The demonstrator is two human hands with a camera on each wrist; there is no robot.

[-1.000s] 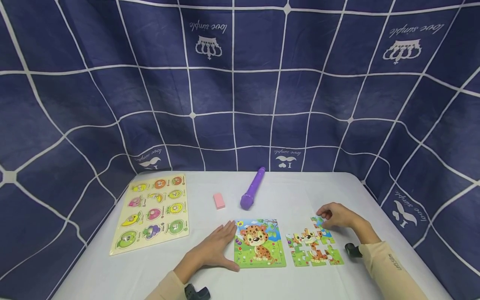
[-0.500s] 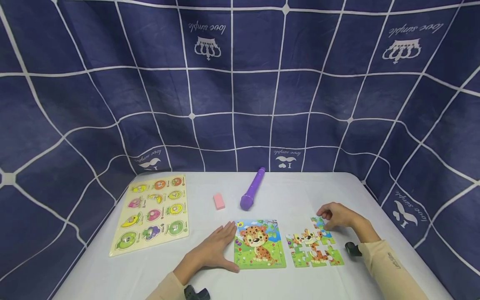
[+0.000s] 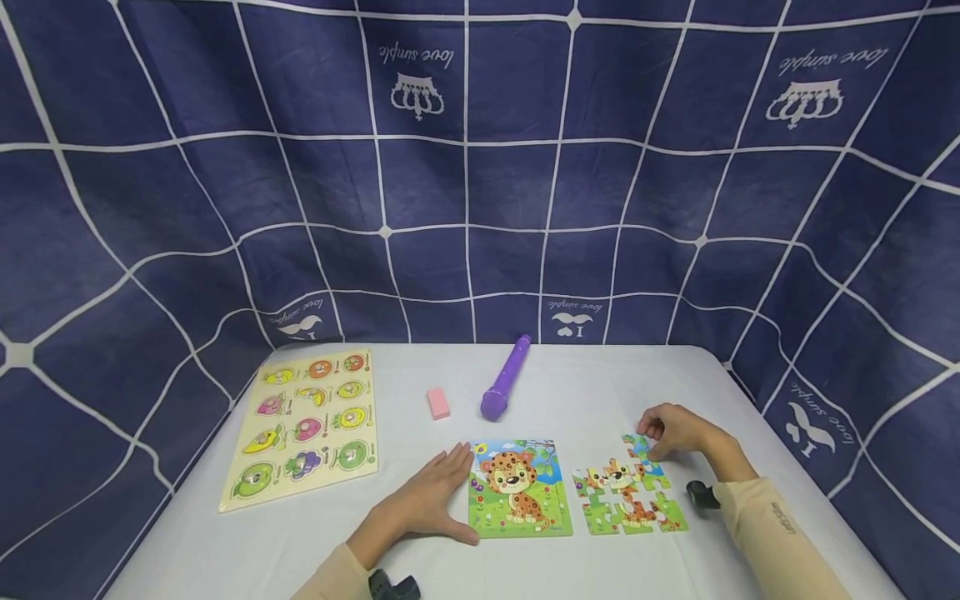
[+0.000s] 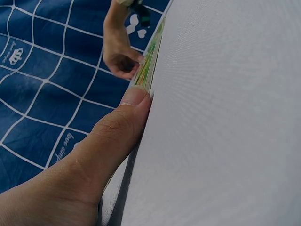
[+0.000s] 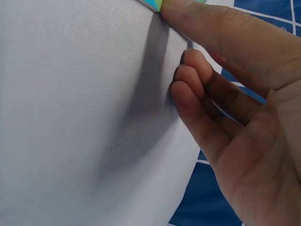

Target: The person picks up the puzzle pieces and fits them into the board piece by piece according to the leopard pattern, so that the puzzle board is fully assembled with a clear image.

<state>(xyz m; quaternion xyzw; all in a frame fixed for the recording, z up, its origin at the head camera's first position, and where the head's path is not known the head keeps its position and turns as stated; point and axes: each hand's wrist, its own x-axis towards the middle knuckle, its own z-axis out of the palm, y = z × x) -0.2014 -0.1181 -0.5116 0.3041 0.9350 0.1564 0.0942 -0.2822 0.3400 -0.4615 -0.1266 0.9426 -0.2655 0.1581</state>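
A square leopard picture puzzle (image 3: 519, 492) lies flat on the white table. My left hand (image 3: 429, 497) rests spread beside it, its thumb and fingertips against the left edge; the left wrist view has that thumb (image 4: 110, 134) at the edge. Right of the picture lie several jigsaw pieces (image 3: 637, 508) with leopard and grass, partly joined, with gaps. At their top right corner my right hand (image 3: 678, 431) pinches a blue-and-green jigsaw piece (image 3: 637, 444) between thumb and forefinger. In the right wrist view the thumb (image 5: 225, 28) is on the piece's edge; the forefinger is mostly hidden.
A wooden fruit peg board (image 3: 303, 429) lies at the left. Behind the picture are a pink block (image 3: 438, 403) and a purple toy microphone (image 3: 506, 379). A navy curtain (image 3: 480, 183) with white lines surrounds the table's back and sides.
My right hand has shifted very slightly to the right at the top jigsaw piece. The left hand and the puzzle picture have stayed in place.
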